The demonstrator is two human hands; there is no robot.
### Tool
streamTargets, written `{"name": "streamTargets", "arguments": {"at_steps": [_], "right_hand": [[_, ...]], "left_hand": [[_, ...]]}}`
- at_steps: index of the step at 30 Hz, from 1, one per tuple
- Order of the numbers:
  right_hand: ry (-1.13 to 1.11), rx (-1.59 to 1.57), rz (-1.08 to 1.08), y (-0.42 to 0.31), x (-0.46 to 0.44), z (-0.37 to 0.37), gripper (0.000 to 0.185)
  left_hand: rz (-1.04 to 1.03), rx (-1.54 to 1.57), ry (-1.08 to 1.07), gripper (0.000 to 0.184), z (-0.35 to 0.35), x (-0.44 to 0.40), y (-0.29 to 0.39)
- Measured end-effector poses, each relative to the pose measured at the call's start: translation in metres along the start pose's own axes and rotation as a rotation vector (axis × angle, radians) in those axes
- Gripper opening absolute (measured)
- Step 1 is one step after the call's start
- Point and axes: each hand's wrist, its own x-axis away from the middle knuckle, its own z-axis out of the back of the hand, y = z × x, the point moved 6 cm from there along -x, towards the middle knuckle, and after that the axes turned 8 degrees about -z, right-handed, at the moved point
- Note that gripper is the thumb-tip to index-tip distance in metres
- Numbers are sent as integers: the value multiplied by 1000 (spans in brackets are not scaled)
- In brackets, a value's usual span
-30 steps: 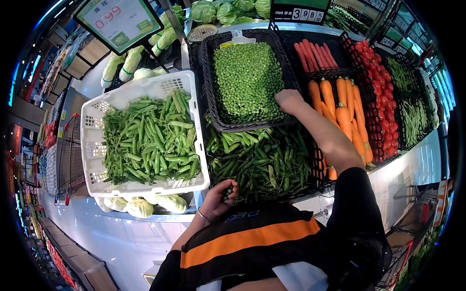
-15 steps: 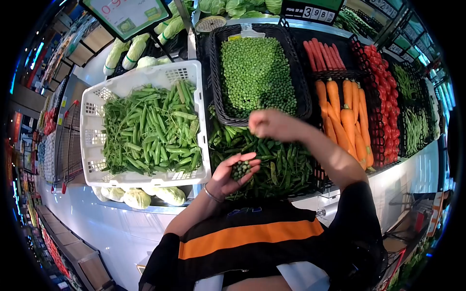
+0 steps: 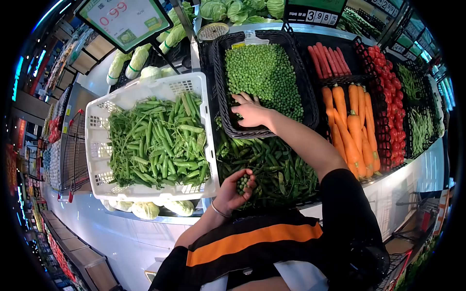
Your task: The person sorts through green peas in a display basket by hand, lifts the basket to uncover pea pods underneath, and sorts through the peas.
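Observation:
Loose green peas [image 3: 262, 72] fill a black woven basket [image 3: 220, 82], heaped toward its back. My right hand [image 3: 251, 112] is at the basket's near left corner, fingers spread over the peas. Several peas [image 3: 242, 184] lie in the cupped palm of my left hand [image 3: 235, 190], which is low in front of the basket with its fingers curled round them. Beneath and in front of the basket are dark green pods [image 3: 281, 167]. Left of these stands a white crate [image 3: 92, 145] of pea pods [image 3: 160, 140].
Carrots [image 3: 354, 126], red roots [image 3: 329, 60] and tomatoes [image 3: 388, 97] in black baskets are to the right. Cabbages [image 3: 145, 210] lie below the white crate. Price signs [image 3: 124, 22] stand at the back left and back right. A shopping cart [image 3: 73, 150] is at the left.
My right hand has moved from the basket's right side, past my left hand, into its near left corner. My left hand opened somewhat, then curled again around the peas.

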Motion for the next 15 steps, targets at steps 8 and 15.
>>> {"name": "streamTargets", "arguments": {"at_steps": [8, 15], "right_hand": [[222, 184, -391, 84, -12, 63, 48], [62, 22, -386, 103, 46, 45, 61]], "left_hand": [[-27, -87, 85, 17, 7, 10, 2], [84, -161, -37, 25, -5, 15, -13]]}}
